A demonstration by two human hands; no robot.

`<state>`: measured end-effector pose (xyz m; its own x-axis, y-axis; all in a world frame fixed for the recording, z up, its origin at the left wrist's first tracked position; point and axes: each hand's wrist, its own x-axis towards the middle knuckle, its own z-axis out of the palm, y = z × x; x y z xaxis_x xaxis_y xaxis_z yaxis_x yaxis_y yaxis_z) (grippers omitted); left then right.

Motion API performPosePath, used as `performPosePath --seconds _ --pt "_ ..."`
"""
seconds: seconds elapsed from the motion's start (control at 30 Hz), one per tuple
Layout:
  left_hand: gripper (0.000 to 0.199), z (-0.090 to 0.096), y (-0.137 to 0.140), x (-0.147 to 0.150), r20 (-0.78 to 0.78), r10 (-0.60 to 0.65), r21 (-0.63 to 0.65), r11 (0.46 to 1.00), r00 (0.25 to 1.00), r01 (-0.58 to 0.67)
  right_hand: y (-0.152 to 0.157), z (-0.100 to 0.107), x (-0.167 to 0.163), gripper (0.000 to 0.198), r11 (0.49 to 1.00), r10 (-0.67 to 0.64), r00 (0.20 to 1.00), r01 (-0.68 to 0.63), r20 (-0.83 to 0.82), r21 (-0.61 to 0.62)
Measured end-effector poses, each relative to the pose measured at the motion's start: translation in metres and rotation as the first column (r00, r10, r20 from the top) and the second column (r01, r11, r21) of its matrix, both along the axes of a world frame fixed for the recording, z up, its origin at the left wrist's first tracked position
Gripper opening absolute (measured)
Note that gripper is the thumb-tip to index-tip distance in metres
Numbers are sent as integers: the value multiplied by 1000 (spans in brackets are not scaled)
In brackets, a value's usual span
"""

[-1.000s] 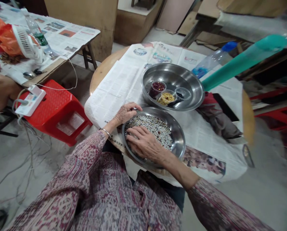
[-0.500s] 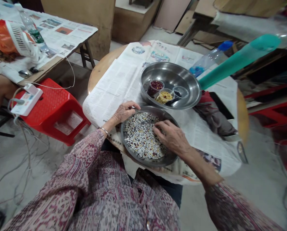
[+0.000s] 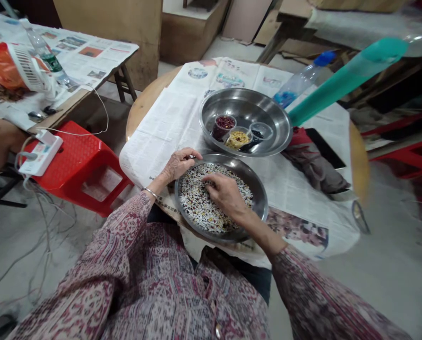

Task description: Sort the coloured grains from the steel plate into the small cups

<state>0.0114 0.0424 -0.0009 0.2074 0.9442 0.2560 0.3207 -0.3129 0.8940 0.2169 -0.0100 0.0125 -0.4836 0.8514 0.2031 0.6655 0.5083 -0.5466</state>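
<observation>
Near my lap on the round table stands a steel basin (image 3: 258,215) holding mixed grains and beans (image 3: 200,203), mostly white with dark, red and yellow bits. My left hand (image 3: 180,163) grips the basin's upper left rim, fingers bent over it. Over the middle of the grains is my right hand (image 3: 227,193), its fingertips pinched together and touching them. What lies between those fingertips is hidden. Just behind, a larger steel basin (image 3: 246,97) holds a cup of red beans (image 3: 225,123), a cup of yellow grains (image 3: 238,139) and a cup of dark beans (image 3: 260,132).
Newspaper (image 3: 161,118) covers the table. A green tube (image 3: 348,80), a bottle with a blue cap (image 3: 299,82), a grey cloth (image 3: 312,165) and a black phone (image 3: 326,148) lie to the right. At left are a red stool (image 3: 79,160) with a power strip (image 3: 42,156), and a person's arm.
My right hand has moved left across the grains, from the basin's right side to its middle, and its fingers have drawn together. My left hand stays at the rim.
</observation>
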Motion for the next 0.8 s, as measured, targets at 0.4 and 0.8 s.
performPosePath --seconds 0.4,0.8 --pt "26 4 -1 1 29 -3 -38 999 1000 4 5 6 -30 31 977 -62 984 25 167 213" --pt "27 0 0 2 60 9 -33 999 998 -7 -28 11 45 21 940 188 936 -259 298 222"
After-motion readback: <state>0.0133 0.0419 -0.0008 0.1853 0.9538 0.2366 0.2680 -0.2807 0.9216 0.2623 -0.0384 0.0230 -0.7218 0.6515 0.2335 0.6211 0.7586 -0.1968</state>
